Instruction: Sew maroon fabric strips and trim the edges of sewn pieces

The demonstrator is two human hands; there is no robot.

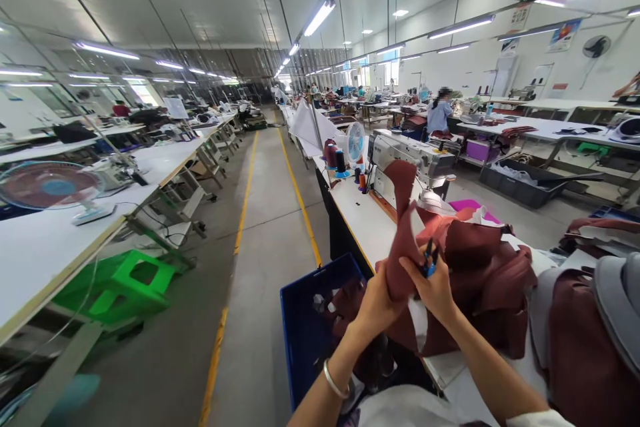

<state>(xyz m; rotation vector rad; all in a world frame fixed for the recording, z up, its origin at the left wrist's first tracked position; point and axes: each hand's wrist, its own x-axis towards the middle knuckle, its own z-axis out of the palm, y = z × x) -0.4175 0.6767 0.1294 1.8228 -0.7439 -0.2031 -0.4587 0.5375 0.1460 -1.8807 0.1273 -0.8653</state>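
Observation:
My left hand (377,300) is closed round the lower part of a reddish-brown leather-like piece (403,247), which stands up in front of the sewing machine (395,153). Blue-handled thread snips (430,259) stick up from my right hand (435,287), whose thumb also presses on the same piece. To the right of my hands lies a heap of similar reddish-brown panels (480,260), some showing pale backing. Part of the held piece is hidden behind my fingers.
Below my left arm stands a blue crate (310,333) with scraps inside. Thread spools (341,163) and a small fan (355,141) are near the machine. Grey and brown panels (580,333) are stacked at the right. Across the aisle sits a green stool (120,287). A person (439,113) works farther back.

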